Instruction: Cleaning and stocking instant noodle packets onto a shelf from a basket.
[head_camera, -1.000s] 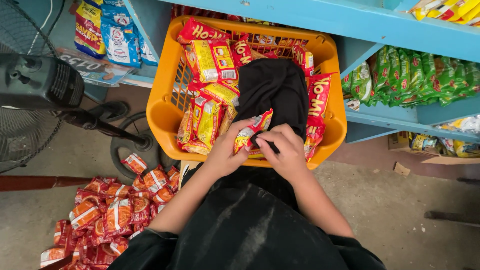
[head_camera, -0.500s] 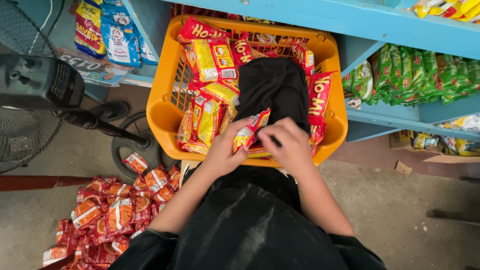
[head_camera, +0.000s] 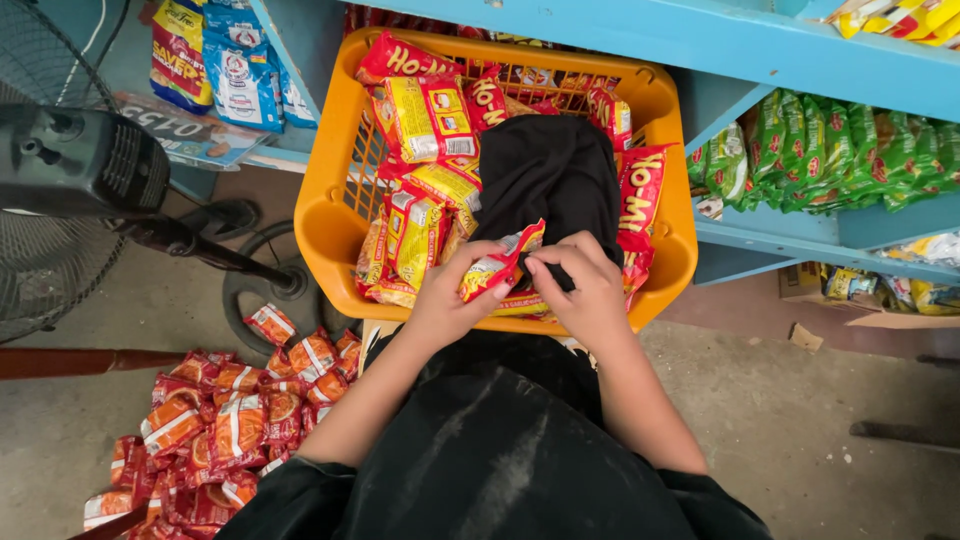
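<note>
An orange plastic basket (head_camera: 330, 215) rests in front of me, filled with red and yellow snack packets (head_camera: 425, 115) and a black cloth (head_camera: 550, 170). Both hands hold one red and yellow packet (head_camera: 497, 265) over the basket's near rim. My left hand (head_camera: 450, 295) grips its lower left end. My right hand (head_camera: 580, 285) pinches its upper right end, fingers also touching the black cloth. My black garment fills the bottom of the view.
A pile of red and orange packets (head_camera: 215, 420) lies on the concrete floor at lower left. A black standing fan (head_camera: 85, 165) and its round base (head_camera: 265, 290) stand at left. Blue shelves (head_camera: 760, 45) hold green packets (head_camera: 840, 150) at right and blue bags (head_camera: 240, 70) at upper left.
My right hand has shifted slightly back onto the packet's upper end. The packet stays held over the basket's near rim.
</note>
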